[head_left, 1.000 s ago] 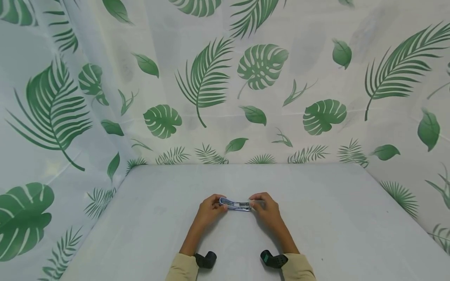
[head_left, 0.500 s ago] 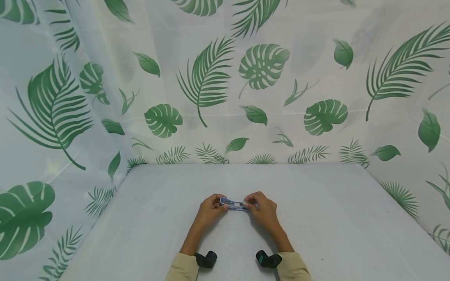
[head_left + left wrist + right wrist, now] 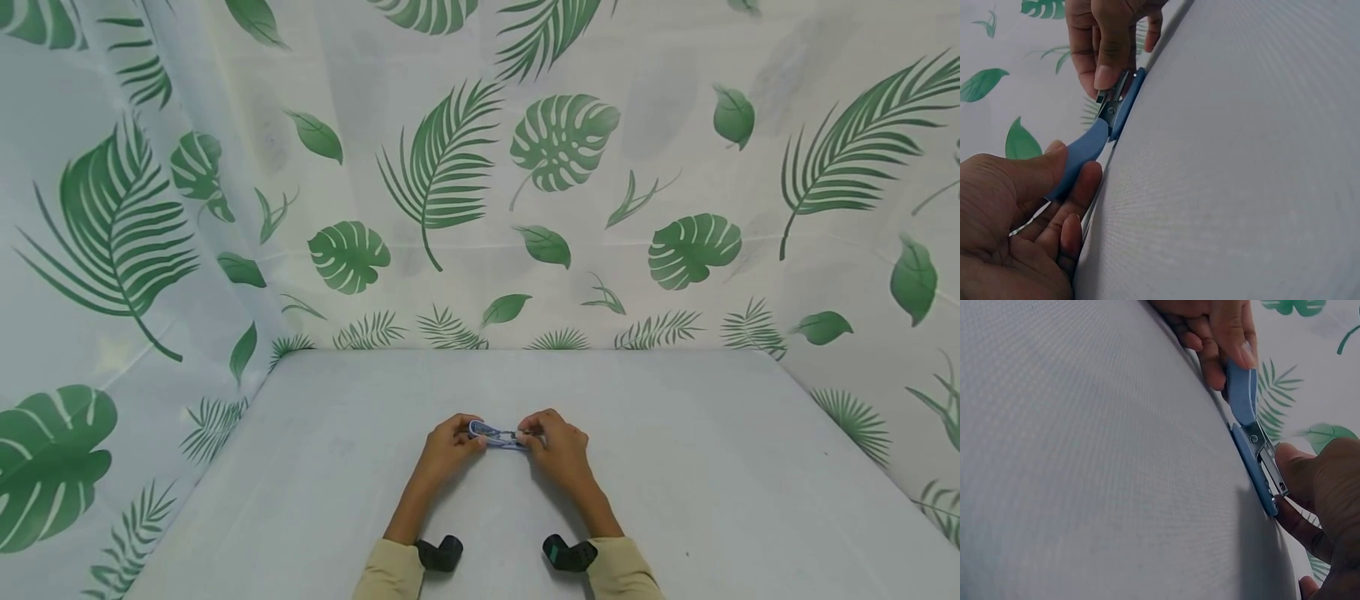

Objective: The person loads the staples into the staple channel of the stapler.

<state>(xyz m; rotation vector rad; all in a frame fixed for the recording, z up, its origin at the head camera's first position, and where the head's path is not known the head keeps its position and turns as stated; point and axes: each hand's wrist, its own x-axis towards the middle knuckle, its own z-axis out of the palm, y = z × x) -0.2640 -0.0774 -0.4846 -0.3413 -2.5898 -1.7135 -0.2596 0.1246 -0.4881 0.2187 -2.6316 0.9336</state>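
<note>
A small blue stapler (image 3: 495, 437) lies lengthwise between the two hands, low over the white table. Its blue top handle (image 3: 1085, 150) is swung up and away from the blue base (image 3: 1249, 456), which exposes the metal staple channel (image 3: 1270, 464). My left hand (image 3: 446, 454) grips the rear end of the handle between thumb and fingers. At the other end, my right hand (image 3: 561, 450) pinches the front of the metal channel, its thumb on top and a finger by the base's tip. The fingers partly cover that end, so I cannot tell whether staples are inside.
The white table surface (image 3: 712, 467) stretches around the hands. A leaf-patterned sheet (image 3: 480, 192) hangs behind and at both sides. Black wrist devices (image 3: 441, 553) sit at the sleeve cuffs.
My right hand has shifted slightly left along the stapler, and its fingers now cover more of the metal front end. My left hand and the stapler have stayed nearly still.
</note>
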